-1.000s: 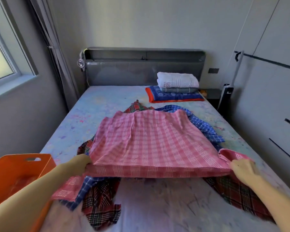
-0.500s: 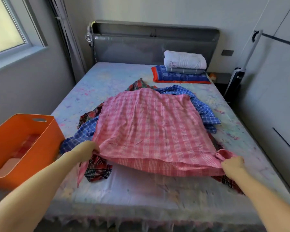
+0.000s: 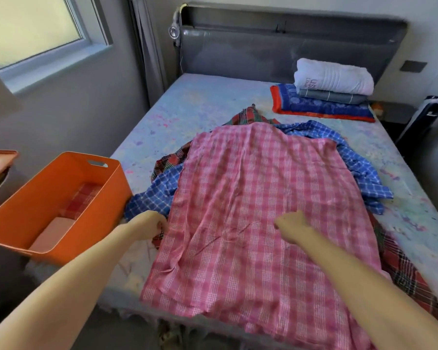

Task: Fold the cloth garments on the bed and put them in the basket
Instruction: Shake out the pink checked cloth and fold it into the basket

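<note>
A big cloth [image 3: 263, 223] lies spread on top of a pile of other clothes [image 3: 359, 170] in the middle of the bed [image 3: 200, 102]. The basket [image 3: 61, 198] sits left of the bed, with folded things in it. Folded blankets [image 3: 331, 94] are stacked behind, by the headboard [image 3: 263, 46].

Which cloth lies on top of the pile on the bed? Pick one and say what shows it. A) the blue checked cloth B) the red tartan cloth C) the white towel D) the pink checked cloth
D: the pink checked cloth is spread over the others, with the blue checked cloth and the red tartan cloth only peeking out from under its edges.
</note>
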The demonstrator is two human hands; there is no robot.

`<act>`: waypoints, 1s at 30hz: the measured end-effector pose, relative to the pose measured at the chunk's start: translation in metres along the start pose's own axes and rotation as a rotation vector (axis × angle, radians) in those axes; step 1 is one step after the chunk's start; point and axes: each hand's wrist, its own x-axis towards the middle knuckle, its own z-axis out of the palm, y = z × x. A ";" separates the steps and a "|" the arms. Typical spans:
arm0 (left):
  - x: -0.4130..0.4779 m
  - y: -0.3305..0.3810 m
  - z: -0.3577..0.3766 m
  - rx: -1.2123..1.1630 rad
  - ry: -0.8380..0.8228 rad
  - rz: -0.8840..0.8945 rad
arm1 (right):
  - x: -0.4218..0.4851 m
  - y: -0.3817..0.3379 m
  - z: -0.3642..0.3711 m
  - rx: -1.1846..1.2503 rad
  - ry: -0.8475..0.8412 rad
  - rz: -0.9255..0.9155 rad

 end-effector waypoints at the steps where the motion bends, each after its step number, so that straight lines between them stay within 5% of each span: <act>1: 0.011 -0.010 -0.008 0.000 -0.003 0.005 | 0.016 -0.011 -0.012 -0.003 0.018 -0.022; 11: 0.147 -0.105 -0.077 -0.060 -0.048 0.041 | 0.165 -0.097 -0.091 0.129 0.029 -0.029; 20: 0.296 -0.133 -0.101 -0.347 0.150 -0.178 | 0.313 -0.104 -0.114 0.701 0.052 0.163; 30: 0.527 -0.148 -0.112 -0.637 0.300 -0.300 | 0.542 -0.093 -0.127 0.800 0.238 0.218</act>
